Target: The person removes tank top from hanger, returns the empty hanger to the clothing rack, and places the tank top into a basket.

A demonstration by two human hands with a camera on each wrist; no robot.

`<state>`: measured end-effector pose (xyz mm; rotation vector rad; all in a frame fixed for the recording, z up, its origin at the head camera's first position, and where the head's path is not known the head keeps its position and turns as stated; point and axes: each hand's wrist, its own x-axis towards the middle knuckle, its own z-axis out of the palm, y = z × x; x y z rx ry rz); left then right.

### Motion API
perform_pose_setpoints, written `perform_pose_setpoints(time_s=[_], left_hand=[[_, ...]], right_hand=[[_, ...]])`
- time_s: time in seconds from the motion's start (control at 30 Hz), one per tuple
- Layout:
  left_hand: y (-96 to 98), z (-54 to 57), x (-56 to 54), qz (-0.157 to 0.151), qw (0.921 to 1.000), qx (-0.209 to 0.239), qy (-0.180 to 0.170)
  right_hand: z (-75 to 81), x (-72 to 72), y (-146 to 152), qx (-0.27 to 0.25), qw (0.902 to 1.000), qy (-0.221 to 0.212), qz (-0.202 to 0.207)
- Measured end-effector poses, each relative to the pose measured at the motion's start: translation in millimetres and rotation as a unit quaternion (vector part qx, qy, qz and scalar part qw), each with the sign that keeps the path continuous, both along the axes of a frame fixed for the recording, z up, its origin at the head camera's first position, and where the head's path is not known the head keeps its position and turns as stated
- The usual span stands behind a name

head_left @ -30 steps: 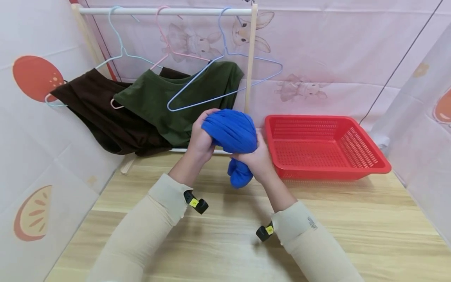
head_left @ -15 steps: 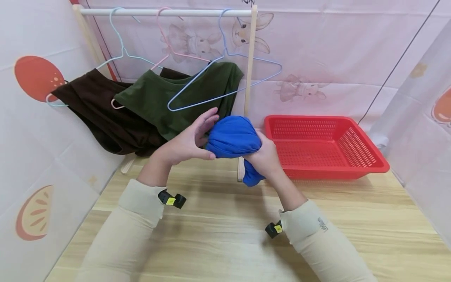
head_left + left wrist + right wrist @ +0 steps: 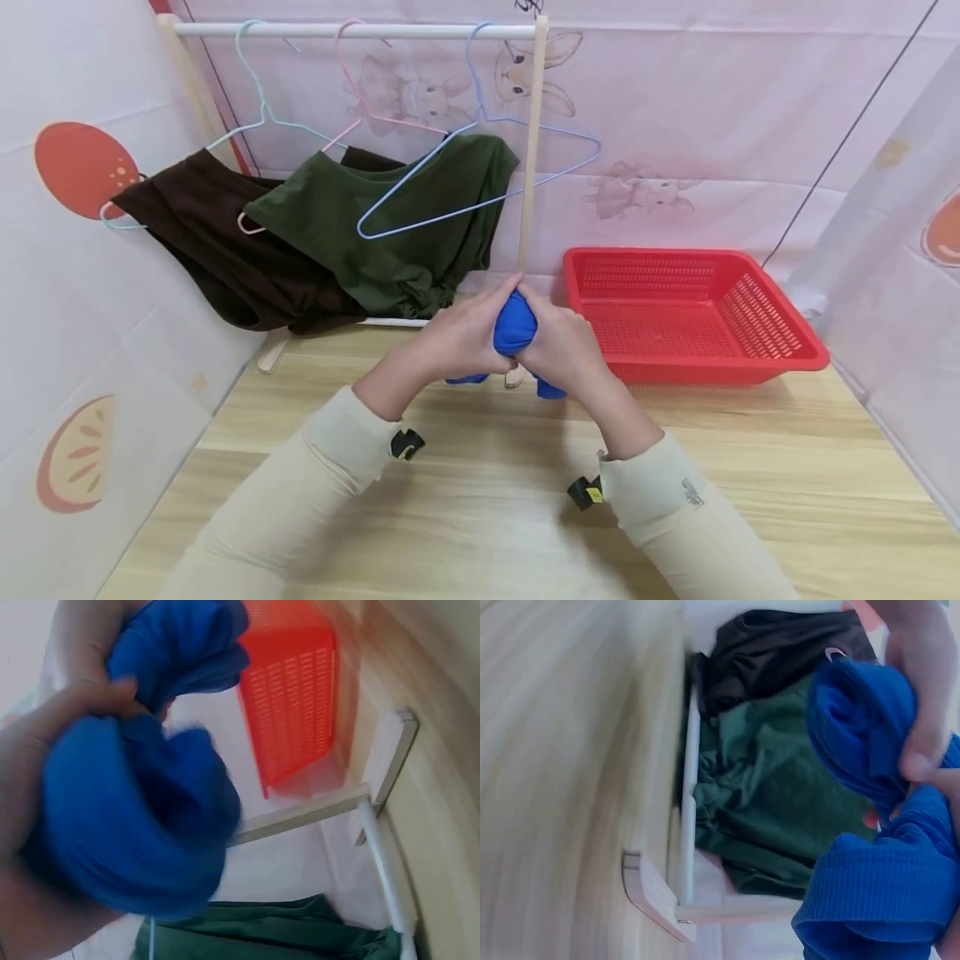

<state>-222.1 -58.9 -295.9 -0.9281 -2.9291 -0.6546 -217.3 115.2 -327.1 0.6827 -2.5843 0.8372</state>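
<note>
A blue garment (image 3: 516,323) is bunched up between both hands, held above the table in front of the clothes rack. My left hand (image 3: 467,332) grips it from the left and my right hand (image 3: 564,346) grips it from the right, the two hands meeting at the middle. Short ends of the cloth hang out below each hand. In the right wrist view a ribbed band shows on the lower bunch of the blue garment (image 3: 874,889), and a rolled bunch sticks out above it. Two blurred bunches of the blue garment (image 3: 135,825) fill the left wrist view.
On the rack's white rail (image 3: 420,32) hang three hangers. A brown garment (image 3: 225,242) and a green garment (image 3: 390,217) are on two of them; the blue hanger (image 3: 420,223) is bare. A red basket (image 3: 705,367) stands at the right on the wooden table (image 3: 480,517).
My left hand let go of the garment's left side, opened, and now grips it again close beside the right hand. The bunch has come down slightly and is squeezed narrower.
</note>
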Motion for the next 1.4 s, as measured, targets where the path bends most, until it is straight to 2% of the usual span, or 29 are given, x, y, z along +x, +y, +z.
perform_pose_setpoints(time_s=[0.1, 0.2, 0.27, 0.37, 0.43, 0.53, 0.6, 0.63, 0.7, 0.8, 0.83, 0.9, 1.0, 1.17, 1.2, 1.23, 1.27, 1.3, 1.33, 1.4], left_hand=[[0.2, -9.5, -3.5, -0.011, 0.9947, 0.074, -0.071], [-1.5, -17.2, -5.4, -0.027, 0.9815, 0.135, -0.133], [-3.1, -21.1, -5.6, -0.033, 0.9726, 0.167, -0.158], [-2.8, -25.5, -4.8, -0.036, 0.9588, 0.227, -0.167], [0.4, -28.2, -3.7, -0.036, 0.9463, 0.276, -0.164], [10.3, -31.6, 0.3, -0.033, 0.9129, 0.369, -0.171], [18.7, -33.9, 3.9, -0.034, 0.8846, 0.431, -0.175], [23.2, -34.8, 6.0, -0.040, 0.8669, 0.464, -0.179], [31.5, -36.3, 9.6, -0.067, 0.8367, 0.514, -0.177], [40.9, -37.6, 14.2, -0.111, 0.7959, 0.563, -0.193], [43.0, -38.0, 15.3, -0.122, 0.7864, 0.571, -0.202], [45.1, -38.4, 17.2, -0.129, 0.7731, 0.578, -0.228], [45.8, -40.1, 18.5, -0.117, 0.7563, 0.580, -0.280], [42.1, -44.9, 16.8, -0.107, 0.7290, 0.571, -0.362], [41.6, -45.7, 16.1, -0.107, 0.7252, 0.570, -0.371], [41.4, -46.3, 15.3, -0.107, 0.7252, 0.567, -0.376], [41.4, -46.8, 14.7, -0.106, 0.7248, 0.565, -0.379], [41.8, -47.3, 14.3, -0.104, 0.7264, 0.563, -0.379], [42.5, -47.7, 14.1, -0.099, 0.7283, 0.563, -0.378], [44.5, -48.6, 14.1, -0.084, 0.7352, 0.561, -0.371]], right_hand=[[4.6, 3.8, 9.0, -0.026, 0.9990, -0.029, 0.024], [10.2, 8.4, 17.2, -0.066, 0.9942, -0.065, 0.055], [13.5, 11.0, 21.1, -0.105, 0.9872, -0.088, 0.082], [16.1, 13.3, 24.4, -0.193, 0.9672, -0.117, 0.117], [16.7, 13.4, 24.5, -0.267, 0.9462, -0.122, 0.135], [16.5, 14.0, 21.9, -0.376, 0.9078, -0.116, 0.146], [15.0, 14.2, 18.9, -0.433, 0.8815, -0.108, 0.153], [14.1, 14.6, 17.2, -0.458, 0.8691, -0.105, 0.155], [11.9, 15.0, 13.6, -0.497, 0.8473, -0.100, 0.158], [8.0, 15.1, 9.0, -0.547, 0.8136, -0.096, 0.173], [6.8, 15.1, 7.7, -0.561, 0.8020, -0.096, 0.180], [4.4, 14.8, 6.1, -0.582, 0.7838, -0.099, 0.194], [2.0, 14.4, 7.0, -0.599, 0.7620, -0.119, 0.216], [0.5, 13.0, 11.2, -0.607, 0.7358, -0.174, 0.245], [0.4, 12.6, 12.0, -0.608, 0.7310, -0.184, 0.250], [0.1, 12.3, 12.7, -0.608, 0.7279, -0.190, 0.254], [-0.3, 11.9, 13.2, -0.607, 0.7274, -0.193, 0.254], [-0.8, 11.6, 13.6, -0.604, 0.7318, -0.190, 0.252], [-1.4, 11.2, 13.7, -0.600, 0.7384, -0.183, 0.247], [-3.5, 9.8, 13.4, -0.588, 0.7608, -0.158, 0.224]])
